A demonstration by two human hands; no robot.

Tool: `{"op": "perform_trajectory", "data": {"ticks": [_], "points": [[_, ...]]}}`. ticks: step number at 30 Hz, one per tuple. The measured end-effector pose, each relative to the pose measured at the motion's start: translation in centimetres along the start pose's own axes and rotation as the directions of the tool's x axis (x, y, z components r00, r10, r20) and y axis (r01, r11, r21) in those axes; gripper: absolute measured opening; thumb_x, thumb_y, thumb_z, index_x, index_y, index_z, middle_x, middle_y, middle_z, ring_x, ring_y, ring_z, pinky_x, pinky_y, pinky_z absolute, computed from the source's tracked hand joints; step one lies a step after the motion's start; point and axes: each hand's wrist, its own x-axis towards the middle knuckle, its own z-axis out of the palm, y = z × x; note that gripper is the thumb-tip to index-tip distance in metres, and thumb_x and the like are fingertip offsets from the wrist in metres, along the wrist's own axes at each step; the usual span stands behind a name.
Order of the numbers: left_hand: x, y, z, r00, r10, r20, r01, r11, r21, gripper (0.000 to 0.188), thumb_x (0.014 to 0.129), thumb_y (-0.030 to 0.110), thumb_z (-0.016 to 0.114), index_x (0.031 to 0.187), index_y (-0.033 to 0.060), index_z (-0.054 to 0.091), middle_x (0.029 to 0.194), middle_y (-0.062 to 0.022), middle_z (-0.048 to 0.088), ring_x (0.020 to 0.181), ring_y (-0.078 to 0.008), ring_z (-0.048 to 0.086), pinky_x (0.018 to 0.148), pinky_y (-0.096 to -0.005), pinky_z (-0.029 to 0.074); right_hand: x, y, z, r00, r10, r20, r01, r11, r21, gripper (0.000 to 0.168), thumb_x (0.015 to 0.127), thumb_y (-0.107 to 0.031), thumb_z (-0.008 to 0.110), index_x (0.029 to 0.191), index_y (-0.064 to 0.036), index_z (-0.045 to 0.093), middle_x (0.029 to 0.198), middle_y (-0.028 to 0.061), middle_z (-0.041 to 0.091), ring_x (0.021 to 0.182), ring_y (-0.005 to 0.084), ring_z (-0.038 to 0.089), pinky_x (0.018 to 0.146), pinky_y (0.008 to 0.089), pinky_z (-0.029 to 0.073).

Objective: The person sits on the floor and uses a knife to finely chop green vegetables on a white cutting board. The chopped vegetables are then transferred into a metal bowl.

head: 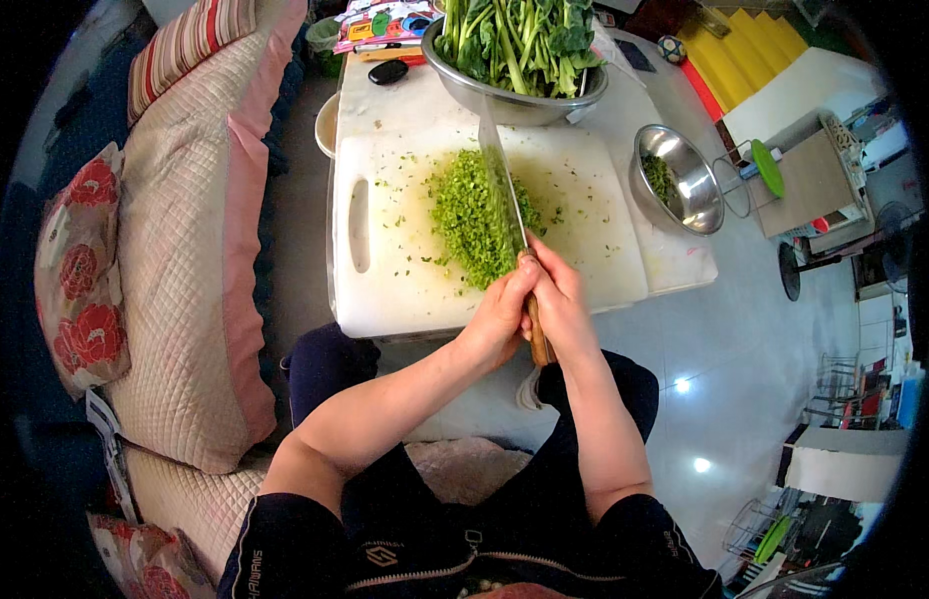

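Both hands are together on a large kitchen knife (pixel 500 183) with a wooden handle. My right hand (pixel 560 299) is closed around the handle, and my left hand (pixel 509 308) is wrapped against it from the left. The blade points away from me, over a heap of finely chopped green vegetable (pixel 468 217). The heap lies in the middle of a white plastic cutting board (pixel 393 296), with small green bits scattered around it. Beyond the board, a metal basin (pixel 509 107) holds leafy green stalks (pixel 517 52).
A steel bowl (pixel 689 183) with some chopped greens stands to the right on the white-covered table. A black oval object (pixel 388 72) lies at the table's far left. A quilted sofa (pixel 187 224) is on the left; tiled floor (pixel 704 329) extends right.
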Motion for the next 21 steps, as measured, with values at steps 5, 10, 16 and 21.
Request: {"op": "perform_trajectory", "data": {"ticks": [5, 10, 16, 21], "points": [[0.1, 0.1, 0.3, 1.000, -0.009, 0.014, 0.009, 1.000, 0.010, 0.052, 0.091, 0.058, 0.050, 0.084, 0.0068, 0.053, 0.060, 0.0012, 0.049, 0.045, -0.0075, 0.041, 0.042, -0.0221, 0.033, -0.2, -0.7, 0.0, 0.999, 0.005, -0.038, -0.005, 1.000, -0.009, 0.041, 0.099, -0.018, 0.045, 0.138, -0.005, 0.045, 0.071, -0.0017, 0.050, 0.046, 0.0050, 0.041, 0.041, 0.0222, 0.036], [1.0, -0.4, 0.2, 0.999, -0.029, 0.020, 0.028, 0.999, 0.023, 0.054, 0.092, 0.057, 0.048, 0.086, 0.0044, 0.055, 0.059, 0.0010, 0.049, 0.045, -0.0075, 0.041, 0.042, -0.0221, 0.034, -0.1, -0.4, -0.5, 0.996, 0.067, -0.061, -0.064, 0.997, 0.047, 0.041, 0.100, -0.019, 0.045, 0.139, -0.005, 0.044, 0.072, -0.0016, 0.049, 0.045, 0.0055, 0.041, 0.039, 0.0222, 0.036], [0.4, 0.3, 1.6, 0.998, -0.009, 0.055, 0.006, 0.998, 0.060, 0.050, 0.095, 0.052, 0.046, 0.087, 0.0044, 0.056, 0.061, 0.0010, 0.050, 0.046, -0.0070, 0.042, 0.042, -0.0218, 0.034, -1.0, -1.2, -0.8, 0.997, -0.005, -0.073, 0.011, 0.997, 0.075, 0.041, 0.100, -0.020, 0.045, 0.139, -0.006, 0.044, 0.070, -0.0018, 0.049, 0.045, 0.0053, 0.042, 0.039, 0.0225, 0.036], [1.9, -0.4, 1.2, 0.998, -0.066, 0.019, 0.065, 0.997, 0.040, 0.050, 0.093, 0.054, 0.049, 0.084, 0.0057, 0.056, 0.061, 0.0019, 0.049, 0.046, -0.0064, 0.041, 0.042, -0.0216, 0.034, 0.1, 0.1, -1.8, 0.992, 0.069, -0.105, -0.058, 0.993, 0.103, 0.041, 0.100, -0.020, 0.045, 0.139, -0.007, 0.044, 0.067, -0.0014, 0.049, 0.044, 0.0062, 0.043, 0.038, 0.0232, 0.037]]}}
